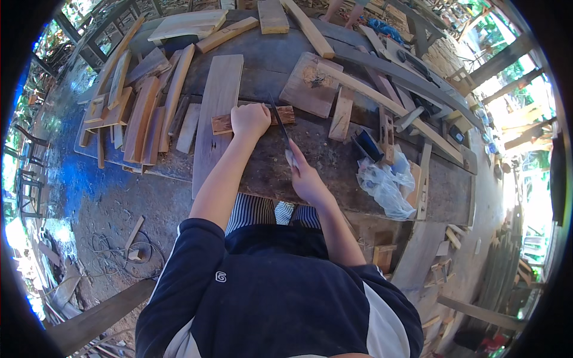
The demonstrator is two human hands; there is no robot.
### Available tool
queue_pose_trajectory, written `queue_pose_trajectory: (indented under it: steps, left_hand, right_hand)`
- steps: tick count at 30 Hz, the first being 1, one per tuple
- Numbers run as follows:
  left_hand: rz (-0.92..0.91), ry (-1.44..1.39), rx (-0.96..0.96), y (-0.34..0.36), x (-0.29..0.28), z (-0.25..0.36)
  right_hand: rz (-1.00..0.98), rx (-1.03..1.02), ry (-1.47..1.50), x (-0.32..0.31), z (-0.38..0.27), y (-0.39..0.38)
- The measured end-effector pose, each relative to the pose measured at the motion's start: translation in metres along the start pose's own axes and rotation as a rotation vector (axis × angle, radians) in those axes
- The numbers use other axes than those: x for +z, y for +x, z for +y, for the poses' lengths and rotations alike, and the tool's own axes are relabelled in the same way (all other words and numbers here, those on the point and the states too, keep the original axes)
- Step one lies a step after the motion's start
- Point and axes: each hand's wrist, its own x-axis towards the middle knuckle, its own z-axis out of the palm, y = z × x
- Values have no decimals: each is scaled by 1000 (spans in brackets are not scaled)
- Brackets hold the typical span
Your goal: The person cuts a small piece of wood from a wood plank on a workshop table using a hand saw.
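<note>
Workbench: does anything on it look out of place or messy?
Mostly ordinary clutter. The long plank under the small reddish wood piece juts past the workbench edge toward the person. A crumpled clear plastic bag lies among the wood offcuts at the right.

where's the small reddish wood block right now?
In the head view the small reddish wood block lies top centre on the workbench, pinned under the left hand, across a long pale plank; the right hand holds a thin dark tool at its right end.

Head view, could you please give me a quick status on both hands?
Left hand pressing small wood block on workbench. Right hand gripping dark blade at block. Nothing between them.
</note>
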Motion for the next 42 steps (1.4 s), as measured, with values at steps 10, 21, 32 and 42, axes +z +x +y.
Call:
queue_pose_trajectory:
  steps: [10, 21, 32, 42]
  left_hand:
    - [8, -6, 9, 0, 2, 0]
    - [53, -34, 17, 1, 2, -1]
    - [1, -27, -22, -3, -1, -2]
    - [20, -52, -18, -2, -1, -3]
  right_hand:
    - [98, -176, -12, 16, -9, 60]
    - [65, -76, -106, 16, -9, 3]
    - [73, -176, -41, 14, -9, 57]
    - [30, -56, -47, 1, 5, 12]
